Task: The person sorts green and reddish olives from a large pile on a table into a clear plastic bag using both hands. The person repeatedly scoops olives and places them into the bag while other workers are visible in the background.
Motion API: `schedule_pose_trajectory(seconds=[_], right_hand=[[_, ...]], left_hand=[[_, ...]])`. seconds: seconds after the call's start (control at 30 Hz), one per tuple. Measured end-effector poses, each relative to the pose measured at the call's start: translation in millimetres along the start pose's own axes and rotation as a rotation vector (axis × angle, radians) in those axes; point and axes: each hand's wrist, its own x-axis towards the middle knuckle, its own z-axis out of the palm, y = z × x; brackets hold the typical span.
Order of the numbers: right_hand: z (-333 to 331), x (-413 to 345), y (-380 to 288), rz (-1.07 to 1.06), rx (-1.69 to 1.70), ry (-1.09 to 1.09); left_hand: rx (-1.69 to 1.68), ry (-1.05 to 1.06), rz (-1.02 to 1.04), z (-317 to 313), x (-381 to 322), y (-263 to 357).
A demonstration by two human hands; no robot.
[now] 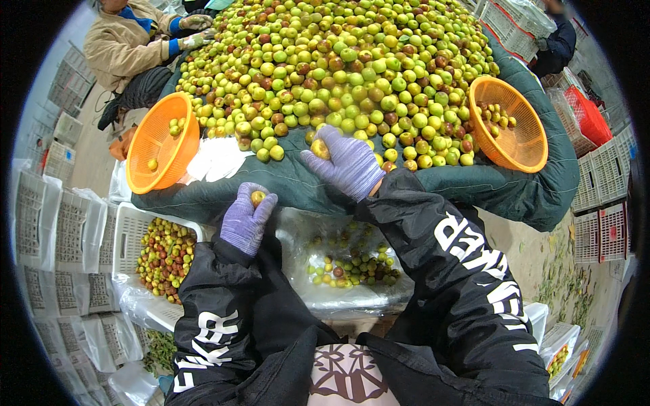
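My left hand (248,218), in a purple knit glove, is closed around a small yellowish jujube fruit (258,198) in front of the table's padded edge. Also gloved in purple, my right hand (348,162) reaches over the near edge of the fruit heap. A yellow-brown jujube (320,149) sits between its thumb and fingers. Beyond it spreads a large heap of green, yellow and reddish jujubes (335,76) on dark green cloth (294,177). Below my hands, a plastic-lined crate (294,243) holds several green and brown fruits.
Orange plastic baskets stand at the left (137,152) and right (533,152), each with a few fruits. White paper (218,158) lies by the left basket. A white crate (127,238) holds reddish fruit. A co-worker in a tan jacket (122,51) sits far left; another person (561,40) is far right.
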Motion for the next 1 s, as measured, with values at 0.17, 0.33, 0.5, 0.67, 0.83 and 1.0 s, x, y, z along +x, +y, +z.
schedule_pose_trajectory(seconds=[0.17,0.33,0.5,0.67,0.83,1.0], right_hand=[[-3,1,4,0.015,-0.065,-0.095],[2,-3,20,0.017,-0.521,-0.265],[-16,1,54,-0.069,-0.537,0.206],[-22,4,83,0.388,-0.773,-0.015],[-1,-16,75,0.195,-0.669,-0.214],[-22,-20,70,-0.023,-0.445,-0.415]], left_hand=[[0.012,-0.014,0.006,2,2,-2],[-0.025,-0.003,0.033,5,2,-1],[-0.346,-0.101,-0.015,3,2,8],[-0.524,-0.241,0.095,-2,-1,19],[-1.068,-0.393,0.065,-1,-2,22],[-1.383,-0.535,0.046,3,4,19]])
